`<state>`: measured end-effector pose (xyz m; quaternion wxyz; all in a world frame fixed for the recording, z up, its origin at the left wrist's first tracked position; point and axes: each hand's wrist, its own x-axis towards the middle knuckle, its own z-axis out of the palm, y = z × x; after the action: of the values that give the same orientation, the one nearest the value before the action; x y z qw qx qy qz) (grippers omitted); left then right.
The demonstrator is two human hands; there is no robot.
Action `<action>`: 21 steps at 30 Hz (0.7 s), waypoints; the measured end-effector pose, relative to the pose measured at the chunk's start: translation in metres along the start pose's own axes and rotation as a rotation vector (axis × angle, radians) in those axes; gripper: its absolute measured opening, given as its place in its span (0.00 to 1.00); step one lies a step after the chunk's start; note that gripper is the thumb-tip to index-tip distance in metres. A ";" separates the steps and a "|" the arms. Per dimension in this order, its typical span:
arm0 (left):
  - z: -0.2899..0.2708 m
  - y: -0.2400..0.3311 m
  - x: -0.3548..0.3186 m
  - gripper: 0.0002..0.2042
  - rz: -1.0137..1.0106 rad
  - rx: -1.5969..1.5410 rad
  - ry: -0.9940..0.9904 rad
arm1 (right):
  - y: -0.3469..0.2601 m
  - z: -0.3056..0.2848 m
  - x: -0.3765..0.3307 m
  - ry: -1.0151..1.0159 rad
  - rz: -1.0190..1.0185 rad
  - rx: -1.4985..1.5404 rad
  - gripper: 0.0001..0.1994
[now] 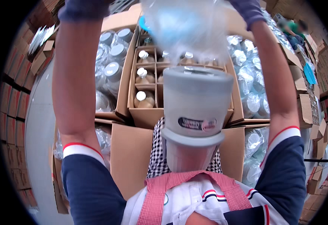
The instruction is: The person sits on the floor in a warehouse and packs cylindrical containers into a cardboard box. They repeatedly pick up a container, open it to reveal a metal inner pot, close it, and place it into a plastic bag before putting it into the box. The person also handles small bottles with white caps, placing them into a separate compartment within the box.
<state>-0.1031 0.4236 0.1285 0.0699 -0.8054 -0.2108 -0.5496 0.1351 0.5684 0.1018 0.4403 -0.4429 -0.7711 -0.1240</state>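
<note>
Both my arms are raised in front of me. My right hand (247, 10), in a dark blue glove, grips the edge of a clear plastic bag (184, 32) held up at the top of the view. My left hand (82, 9), also gloved, is up at the top left and largely cut off by the frame. A strip of cardboard shows between it and the bag. Below the bag, a grey lidded plastic container (196, 103) with a label lies end-on against my chest, its far end pointing up at the bag.
An open carton (143, 116) with dividers holds several white-capped bottles. Cartons of bagged grey-lidded jars (111, 56) and bagged items (246, 78) flank it. A cardboard wall (130, 157) stands before my body. Stacked cartons (16, 97) line both sides. Another person (293, 30) is at far right.
</note>
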 end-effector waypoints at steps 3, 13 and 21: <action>0.043 -0.031 -0.105 0.08 -0.655 -0.186 -0.140 | 0.092 0.036 -0.089 -0.585 -0.170 -0.054 0.18; 0.074 0.183 -0.222 0.12 -0.146 -0.256 -0.604 | -0.026 -0.030 -0.376 -0.408 1.162 1.274 0.25; 0.045 0.151 -0.316 0.30 -1.030 -0.282 0.160 | -0.005 -0.055 -0.374 -0.248 0.942 1.473 0.30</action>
<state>-0.0984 0.2199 -0.1605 -0.3019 -0.5548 -0.4966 -0.5953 0.2444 0.3190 -0.1606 0.5325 -0.3289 -0.4347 0.6476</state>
